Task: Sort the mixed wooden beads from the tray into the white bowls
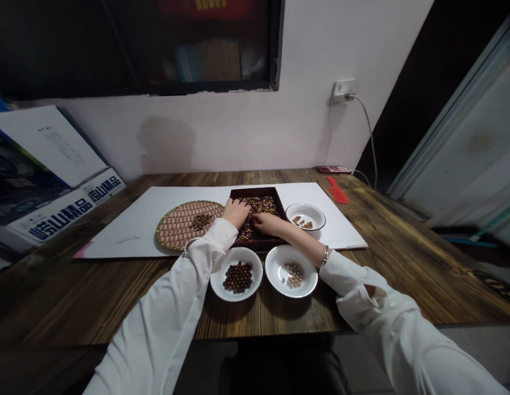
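Both my hands reach into a dark red square tray [279,206] filled with mixed brown and tan beads [263,204]. My left hand [235,212] rests on the beads at the tray's left side with fingers curled. My right hand [266,222] lies across the tray's near part, its fingers bent down into the beads. What either hand pinches is hidden. Close to me stand a white bowl [236,273] of dark brown beads and a white bowl [291,270] with a few pale beads. A third white bowl [306,216] right of the tray holds a few tan beads.
A round woven mat [184,225] with a small heap of dark beads lies left of the tray, on a white sheet [127,230] over the wooden table [403,263]. A red comb [337,190] and a phone [334,170] lie at the back right. Boxes [52,181] stand at the left.
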A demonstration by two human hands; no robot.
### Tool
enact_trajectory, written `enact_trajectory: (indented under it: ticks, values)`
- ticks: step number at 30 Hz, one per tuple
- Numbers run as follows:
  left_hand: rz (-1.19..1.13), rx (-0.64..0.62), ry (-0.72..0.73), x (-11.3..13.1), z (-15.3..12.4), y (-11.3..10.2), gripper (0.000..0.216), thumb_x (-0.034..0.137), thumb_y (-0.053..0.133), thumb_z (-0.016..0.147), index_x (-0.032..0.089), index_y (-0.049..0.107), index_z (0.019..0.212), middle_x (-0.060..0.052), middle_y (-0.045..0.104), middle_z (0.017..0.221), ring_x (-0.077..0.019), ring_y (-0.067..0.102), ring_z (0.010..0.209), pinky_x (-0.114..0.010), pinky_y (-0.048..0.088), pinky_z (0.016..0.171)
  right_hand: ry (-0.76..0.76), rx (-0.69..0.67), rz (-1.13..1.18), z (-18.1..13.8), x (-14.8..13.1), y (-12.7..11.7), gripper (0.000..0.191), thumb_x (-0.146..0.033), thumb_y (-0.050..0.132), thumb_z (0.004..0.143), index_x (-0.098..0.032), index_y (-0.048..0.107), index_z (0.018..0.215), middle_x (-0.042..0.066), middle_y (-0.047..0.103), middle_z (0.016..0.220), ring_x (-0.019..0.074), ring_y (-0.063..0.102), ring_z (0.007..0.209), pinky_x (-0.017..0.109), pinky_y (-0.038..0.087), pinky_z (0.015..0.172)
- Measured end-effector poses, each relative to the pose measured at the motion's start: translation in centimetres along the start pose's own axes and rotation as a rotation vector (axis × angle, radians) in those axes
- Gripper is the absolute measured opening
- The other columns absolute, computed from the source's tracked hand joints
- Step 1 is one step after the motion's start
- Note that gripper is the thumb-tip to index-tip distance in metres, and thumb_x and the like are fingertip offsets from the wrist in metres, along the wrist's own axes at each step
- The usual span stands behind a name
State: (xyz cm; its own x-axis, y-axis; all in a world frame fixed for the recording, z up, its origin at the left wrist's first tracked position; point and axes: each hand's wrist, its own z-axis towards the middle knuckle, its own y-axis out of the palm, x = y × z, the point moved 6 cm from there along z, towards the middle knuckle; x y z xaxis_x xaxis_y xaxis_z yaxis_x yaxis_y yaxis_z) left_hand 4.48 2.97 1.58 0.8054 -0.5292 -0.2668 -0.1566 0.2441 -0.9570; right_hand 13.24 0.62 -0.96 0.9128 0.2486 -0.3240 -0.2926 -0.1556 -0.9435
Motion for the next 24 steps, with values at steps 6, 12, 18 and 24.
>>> enact_trajectory:
  ticks: [6,12,18,24]
  values:
    - [-0.016,0.022,-0.064,-0.35,0.08,0.39,0.038,0.015,0.032,0.1,0.004,0.064,0.118,-0.022,0.069,0.119,-0.0324,0.058,0.118,-0.044,0.036,0.096,-0.013,-0.005,0.004,-0.37,-0.29,-0.29,0.034,-0.015,0.049,0.095,-0.013,0.068,0.123,0.014,0.071,0.124,0.0237,0.069,0.103,0.026,0.048,0.082]
    - [-0.054,0.024,-0.134,-0.53,-0.04,0.03,0.036,0.02,0.039,0.097,0.001,0.062,0.117,-0.024,0.067,0.119,-0.0324,0.058,0.119,-0.043,0.036,0.097,-0.019,-0.016,-0.002,-0.48,-0.37,-0.28,0.034,-0.015,0.049,0.095,-0.012,0.066,0.125,0.014,0.071,0.124,0.023,0.069,0.102,0.025,0.047,0.08]
    - [-0.074,0.05,-0.178,-0.63,-0.25,-0.47,0.039,0.021,0.037,0.096,0.001,0.063,0.116,-0.022,0.064,0.121,-0.0344,0.056,0.118,-0.046,0.037,0.097,-0.031,-0.018,-0.004,-0.37,-0.28,-0.13,0.035,-0.016,0.048,0.096,-0.012,0.064,0.126,0.013,0.069,0.128,0.0226,0.068,0.106,0.025,0.047,0.083]
    - [-0.091,0.06,-0.198,-0.77,-0.25,-0.44,0.039,0.022,0.038,0.095,0.001,0.063,0.116,-0.022,0.062,0.122,-0.0344,0.056,0.118,-0.046,0.037,0.098,-0.035,-0.023,-0.009,-0.33,-0.24,-0.04,0.036,-0.016,0.048,0.096,-0.013,0.063,0.128,0.013,0.069,0.129,0.0227,0.068,0.105,0.025,0.046,0.082]
